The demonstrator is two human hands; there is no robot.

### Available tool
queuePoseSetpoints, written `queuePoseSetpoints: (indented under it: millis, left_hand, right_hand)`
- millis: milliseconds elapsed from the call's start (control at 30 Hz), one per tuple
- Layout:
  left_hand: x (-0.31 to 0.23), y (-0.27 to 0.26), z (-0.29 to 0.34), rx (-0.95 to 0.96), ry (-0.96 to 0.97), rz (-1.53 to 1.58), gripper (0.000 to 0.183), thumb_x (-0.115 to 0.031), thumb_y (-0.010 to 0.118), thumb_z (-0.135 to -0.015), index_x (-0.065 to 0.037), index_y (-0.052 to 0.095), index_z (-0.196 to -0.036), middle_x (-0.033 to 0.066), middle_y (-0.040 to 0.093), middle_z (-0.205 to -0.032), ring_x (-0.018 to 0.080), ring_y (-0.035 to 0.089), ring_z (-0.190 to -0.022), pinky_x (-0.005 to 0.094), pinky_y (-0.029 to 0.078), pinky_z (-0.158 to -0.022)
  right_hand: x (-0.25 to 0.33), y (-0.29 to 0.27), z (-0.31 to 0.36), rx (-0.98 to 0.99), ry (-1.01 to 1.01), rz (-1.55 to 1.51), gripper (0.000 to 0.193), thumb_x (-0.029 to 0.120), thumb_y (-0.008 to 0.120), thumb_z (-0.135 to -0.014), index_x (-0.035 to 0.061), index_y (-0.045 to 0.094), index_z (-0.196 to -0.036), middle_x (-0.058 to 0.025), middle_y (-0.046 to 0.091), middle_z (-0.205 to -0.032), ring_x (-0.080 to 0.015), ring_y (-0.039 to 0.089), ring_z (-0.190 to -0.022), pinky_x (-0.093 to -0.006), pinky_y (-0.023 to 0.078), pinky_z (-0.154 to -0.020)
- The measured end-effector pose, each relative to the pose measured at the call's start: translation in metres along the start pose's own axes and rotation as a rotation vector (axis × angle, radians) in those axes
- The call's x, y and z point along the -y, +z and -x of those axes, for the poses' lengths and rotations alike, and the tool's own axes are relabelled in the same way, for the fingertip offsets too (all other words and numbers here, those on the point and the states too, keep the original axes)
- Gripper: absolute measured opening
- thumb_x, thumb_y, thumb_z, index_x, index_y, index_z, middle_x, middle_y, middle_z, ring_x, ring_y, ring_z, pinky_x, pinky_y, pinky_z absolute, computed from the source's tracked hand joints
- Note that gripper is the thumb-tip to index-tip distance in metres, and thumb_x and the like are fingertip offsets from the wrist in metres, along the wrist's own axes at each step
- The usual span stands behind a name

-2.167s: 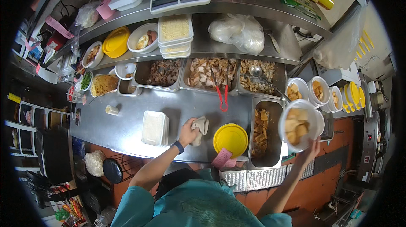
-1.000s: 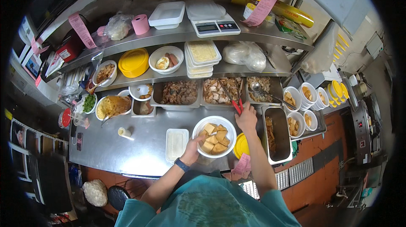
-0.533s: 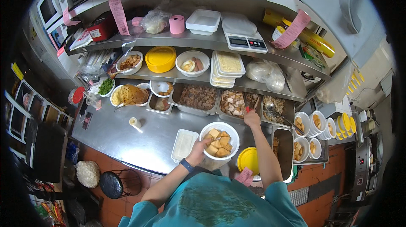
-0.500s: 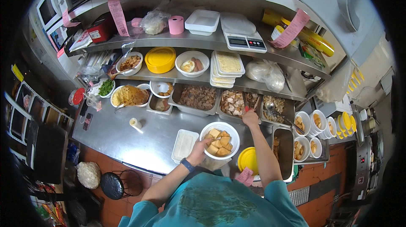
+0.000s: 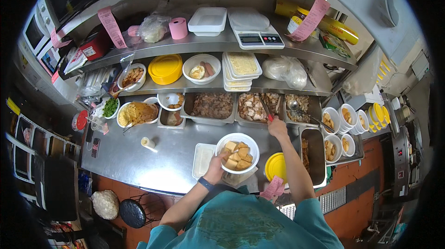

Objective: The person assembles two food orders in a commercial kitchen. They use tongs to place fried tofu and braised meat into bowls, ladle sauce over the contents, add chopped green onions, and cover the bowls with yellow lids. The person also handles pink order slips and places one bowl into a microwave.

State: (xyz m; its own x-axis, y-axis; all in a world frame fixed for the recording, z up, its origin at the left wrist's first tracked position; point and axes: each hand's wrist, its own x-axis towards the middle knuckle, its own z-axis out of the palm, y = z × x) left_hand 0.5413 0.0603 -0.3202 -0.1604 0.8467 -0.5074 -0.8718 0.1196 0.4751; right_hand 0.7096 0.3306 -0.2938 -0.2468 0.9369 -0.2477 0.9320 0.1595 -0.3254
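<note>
My left hand, with a dark watch on the wrist, grips the left rim of a round white bowl. Pale golden tofu-like cubes lie in the bowl, which is held above the steel counter. Farther right, my right hand is closed around the red handle of a metal utensil. Its shaft reaches into a steel pan of chopped pale meat; the working end is hard to make out among the pieces.
Next to the bowl lies a white rectangular tray. A yellow lid sits near the counter's front edge. A pan of darker meat adjoins on the left; a ladle rests in the right-hand pan. Filled white tubs stand far right.
The whole view has shifted slightly. The utensil's shaft shows more clearly in the meat pan, and my right hand has drawn slightly nearer me. My left hand still holds the bowl.
</note>
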Motion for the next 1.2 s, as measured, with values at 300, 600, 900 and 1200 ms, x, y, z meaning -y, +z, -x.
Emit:
queuePoseSetpoints:
  millis: [300,600,900,1200]
  left_hand:
    - [-0.065,-0.020,0.052,-0.129,0.187,-0.016,0.043,-0.016,0.061,-0.096,0.001,0.055,-0.135,0.0113,0.065,-0.127,0.0233,0.062,-0.117,0.0363,0.050,-0.101]
    - [-0.115,-0.081,0.065,-0.230,0.359,0.097,0.043,-0.014,0.059,-0.095,0.002,0.054,-0.135,0.0114,0.064,-0.126,0.0223,0.062,-0.117,0.0350,0.050,-0.099]
    - [-0.139,-0.095,0.056,-0.223,0.279,-0.037,0.048,-0.020,0.057,-0.097,0.003,0.050,-0.139,0.0122,0.063,-0.130,0.0230,0.062,-0.118,0.0349,0.049,-0.100]
    - [-0.139,-0.104,0.043,-0.258,0.294,-0.049,0.045,-0.018,0.059,-0.097,0.003,0.053,-0.136,0.0119,0.065,-0.125,0.0219,0.063,-0.114,0.0334,0.051,-0.098]
  right_hand:
    - [-0.018,-0.085,0.106,-0.089,-0.186,0.030,0.034,0.032,0.061,-0.096,0.0029,0.060,-0.114,-0.0277,0.069,-0.092,-0.0481,0.066,-0.091,-0.0552,0.052,-0.079]
    - [0.133,-0.017,0.079,-0.023,-0.554,0.335,0.032,0.019,0.059,-0.093,-0.0023,0.059,-0.117,-0.0241,0.070,-0.098,-0.0388,0.071,-0.086,-0.0501,0.056,-0.073]
    - [0.214,0.089,-0.036,-0.167,-0.419,0.490,0.041,0.013,0.063,-0.087,-0.0143,0.055,-0.115,-0.0244,0.070,-0.104,-0.0297,0.074,-0.093,-0.0369,0.061,-0.077]
    - [0.200,0.066,-0.033,-0.098,-0.402,0.446,0.025,0.019,0.058,-0.093,-0.0009,0.067,-0.105,-0.0212,0.073,-0.100,-0.0364,0.073,-0.094,-0.0451,0.059,-0.081]
